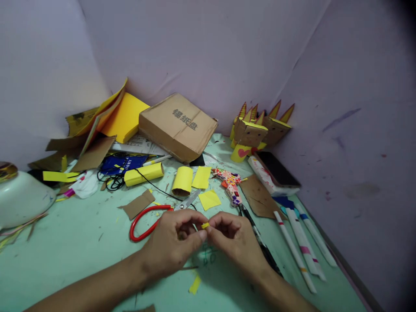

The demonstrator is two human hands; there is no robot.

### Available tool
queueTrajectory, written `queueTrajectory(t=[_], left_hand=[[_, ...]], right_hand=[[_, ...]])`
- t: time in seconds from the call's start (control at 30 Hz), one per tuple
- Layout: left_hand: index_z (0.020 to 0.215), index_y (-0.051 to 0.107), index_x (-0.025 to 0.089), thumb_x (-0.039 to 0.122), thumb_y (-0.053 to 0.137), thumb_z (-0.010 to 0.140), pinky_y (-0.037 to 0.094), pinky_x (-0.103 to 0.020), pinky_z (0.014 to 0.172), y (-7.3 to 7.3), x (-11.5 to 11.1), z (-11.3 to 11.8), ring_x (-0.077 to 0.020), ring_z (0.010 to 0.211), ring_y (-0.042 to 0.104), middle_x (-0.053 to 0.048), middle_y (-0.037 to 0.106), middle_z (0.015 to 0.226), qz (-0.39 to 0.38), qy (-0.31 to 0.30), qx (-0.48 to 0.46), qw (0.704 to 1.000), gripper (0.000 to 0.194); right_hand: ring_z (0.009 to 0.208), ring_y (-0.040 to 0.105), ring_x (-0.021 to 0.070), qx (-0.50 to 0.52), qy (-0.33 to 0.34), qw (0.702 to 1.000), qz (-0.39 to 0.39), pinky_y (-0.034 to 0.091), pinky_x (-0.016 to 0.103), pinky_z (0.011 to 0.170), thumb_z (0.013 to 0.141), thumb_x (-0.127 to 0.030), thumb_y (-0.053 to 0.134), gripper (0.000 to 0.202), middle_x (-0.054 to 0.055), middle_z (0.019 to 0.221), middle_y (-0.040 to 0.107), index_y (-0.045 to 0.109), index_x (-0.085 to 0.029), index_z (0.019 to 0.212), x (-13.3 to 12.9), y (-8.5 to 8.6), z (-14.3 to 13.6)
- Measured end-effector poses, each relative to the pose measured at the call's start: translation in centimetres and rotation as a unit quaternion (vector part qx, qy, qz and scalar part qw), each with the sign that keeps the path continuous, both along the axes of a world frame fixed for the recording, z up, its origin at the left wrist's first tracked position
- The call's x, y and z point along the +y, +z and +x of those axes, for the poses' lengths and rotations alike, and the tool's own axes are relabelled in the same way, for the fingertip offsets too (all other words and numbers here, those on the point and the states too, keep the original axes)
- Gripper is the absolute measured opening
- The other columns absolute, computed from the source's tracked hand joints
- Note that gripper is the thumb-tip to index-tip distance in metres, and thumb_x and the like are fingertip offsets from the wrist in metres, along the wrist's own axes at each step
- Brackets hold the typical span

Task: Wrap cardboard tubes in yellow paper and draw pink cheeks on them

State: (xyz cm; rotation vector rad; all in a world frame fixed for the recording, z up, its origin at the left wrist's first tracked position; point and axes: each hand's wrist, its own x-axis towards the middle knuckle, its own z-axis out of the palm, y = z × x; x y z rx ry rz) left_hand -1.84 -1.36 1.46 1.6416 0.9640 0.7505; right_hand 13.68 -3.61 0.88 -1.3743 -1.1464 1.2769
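Small yellow piece [205, 225]: Sat between the fingertips of both hands, just above the counter [81, 251]; looked like paper, but was too small to read as folded, rolled or flat.
Left hand [177, 240]: Grasped the piece in a thumb-and-finger grip, coming in from the left.
Right hand [234, 236]: Met the left fingertips from the opposite side, with a similar pinching grip on the same piece.
Step in hand: Appeared to be fine shaping or folding, judging by the paired pinch.
Next move: Seemed to call for light, exact fingertip pressure, with a steady hold on one side and small adjustments on the other.
Red-handled scissors [162, 207]: Lay just beyond the left hand, partly hidden behind it.
Long yellow tube [144, 174]: Lay on its side, farther back, beside a black cord.
Short yellow tube [182, 178]: Lay beyond the scissors, open end toward the hands.
Yellow paper pieces [209, 200]: Lay to the right of the short tube, beyond the fingertips.
Patterned glue gun [231, 184]: Rested beyond the right hand.
Dark pens [264, 251]: Lay just beside the right hand, partly covered.
Yellow scrap [195, 284]: Lay between the forearms.
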Motion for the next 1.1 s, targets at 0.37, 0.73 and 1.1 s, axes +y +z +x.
queueTrajectory(t=[0.37,0.73,1.1], left_hand=[[0.079,0.063,0.014,0.033,0.072,0.065,0.039,-0.016,0.038,-1.0,1.0,0.0,-0.0067,0.04,0.052,0.004,0.058,0.055,-0.211,-0.042,-0.15,0.965,0.024],[0.064,0.055,0.015,0.042,0.064,0.071,0.03,-0.015,0.036,-1.0,1.0,-0.1,-0.0047,0.036,0.044,0.005,0.05,0.044,-0.206,-0.059,-0.106,0.971,0.029],[0.076,0.063,0.015,0.033,0.061,0.073,0.037,-0.02,0.048,0.0,0.2,0.5,-0.0103,0.054,0.048,0.0,0.059,0.065,-0.027,0.061,0.043,0.997,0.018]], right_hand=[[0.048,0.05,0.0102,0.074,0.105,0.992,-0.016,0.038,0.022,0.051,0.062,-0.026,0.065,0.013,-0.001,0.051,0.057,0.059,-0.014,0.06,0.4,-0.7,1.0],[0.05,0.043,0.0087,-0.009,0.166,0.986,-0.008,0.033,0.022,0.05,0.06,-0.021,0.059,0.007,-0.001,0.054,0.054,0.056,-0.014,0.059,0.0,-1.0,0.7],[0.045,0.037,0.0076,-0.063,0.02,0.998,0.01,0.03,0.02,0.045,0.058,-0.025,0.06,0.014,-0.004,0.046,0.048,0.051,-0.017,0.051,0.5,-1.0,0.4]])
